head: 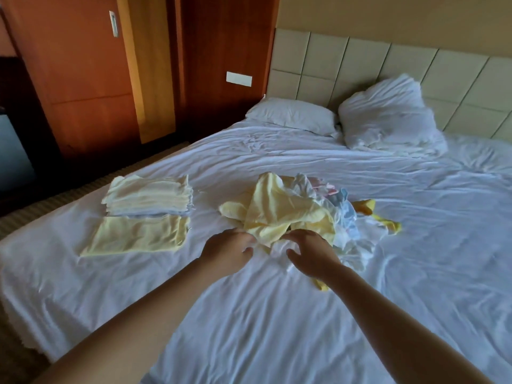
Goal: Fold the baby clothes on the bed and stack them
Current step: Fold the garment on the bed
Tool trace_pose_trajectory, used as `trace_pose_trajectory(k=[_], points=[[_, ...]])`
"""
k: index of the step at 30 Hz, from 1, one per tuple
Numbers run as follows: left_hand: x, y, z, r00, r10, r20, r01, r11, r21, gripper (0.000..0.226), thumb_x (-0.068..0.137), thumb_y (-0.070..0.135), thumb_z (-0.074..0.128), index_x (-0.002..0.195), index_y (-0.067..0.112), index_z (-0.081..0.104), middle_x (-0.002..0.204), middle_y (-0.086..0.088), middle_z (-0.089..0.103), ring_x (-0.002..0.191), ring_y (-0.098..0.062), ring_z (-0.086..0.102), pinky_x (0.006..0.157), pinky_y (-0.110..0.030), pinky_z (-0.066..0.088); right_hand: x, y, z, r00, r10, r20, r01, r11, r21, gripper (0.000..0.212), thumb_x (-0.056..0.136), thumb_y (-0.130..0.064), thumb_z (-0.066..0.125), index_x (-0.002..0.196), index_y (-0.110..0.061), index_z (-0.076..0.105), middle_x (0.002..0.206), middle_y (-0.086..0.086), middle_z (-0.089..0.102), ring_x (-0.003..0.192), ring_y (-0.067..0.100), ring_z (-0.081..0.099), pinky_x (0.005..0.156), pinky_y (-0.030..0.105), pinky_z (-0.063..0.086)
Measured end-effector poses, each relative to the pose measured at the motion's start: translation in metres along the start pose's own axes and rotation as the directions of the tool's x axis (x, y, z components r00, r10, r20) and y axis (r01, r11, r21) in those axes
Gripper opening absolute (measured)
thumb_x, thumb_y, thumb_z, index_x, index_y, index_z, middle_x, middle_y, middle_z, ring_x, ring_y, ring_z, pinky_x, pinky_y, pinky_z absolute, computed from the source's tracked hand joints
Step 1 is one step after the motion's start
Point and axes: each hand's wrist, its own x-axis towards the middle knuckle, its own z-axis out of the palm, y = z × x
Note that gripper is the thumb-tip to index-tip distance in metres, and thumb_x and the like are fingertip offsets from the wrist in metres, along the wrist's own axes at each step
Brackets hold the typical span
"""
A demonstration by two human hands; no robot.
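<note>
A loose pile of unfolded baby clothes (302, 214) lies mid-bed, with a pale yellow garment (279, 214) on top and white, blue and pink pieces under it. My left hand (230, 249) reaches the yellow garment's near edge, its curved fingertips touching the cloth. My right hand (311, 253) is over a white piece (279, 246) at the pile's front, fingers spread and curved, nothing gripped. To the left sits a stack of folded clothes (149, 196). A single folded yellow piece (135, 235) lies flat in front of the stack.
The bed (277, 328) has a wrinkled white sheet. Two white pillows (293, 115) (388, 117) lie against the padded headboard (388, 59). A wooden wardrobe (83, 65) stands to the left, beyond the bed's left edge and a strip of carpet.
</note>
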Motion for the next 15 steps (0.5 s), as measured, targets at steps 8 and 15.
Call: trace_pose_trajectory(k=[8,15], points=[[0.088,0.024,0.033,0.998,0.06,0.0,-0.06,0.998,0.01,0.052,0.094,0.034,0.056,0.144,0.032,0.041,0.145,0.014,0.047,0.133,-0.009,0.044,0.101,-0.027,0.041,0.059,0.072,-0.007,0.98,0.152,-0.13,-0.144,0.987,0.069,0.056,0.089,-0.027,0.057,0.143,-0.03,0.043,0.153,-0.002,0.034,0.144,0.017,0.022,0.108,0.037,0.038],[0.141,0.017,0.073,0.995,0.014,-0.096,0.005,0.981,0.194,0.041,0.092,0.033,0.057,0.132,0.031,0.052,0.124,0.004,0.051,0.113,-0.018,0.054,0.086,-0.033,0.048,0.091,0.092,0.017,0.96,0.24,-0.146,-0.22,0.966,0.136,0.063,0.093,-0.026,0.053,0.151,-0.03,0.028,0.139,0.004,0.044,0.135,0.023,0.034,0.098,0.039,0.044]])
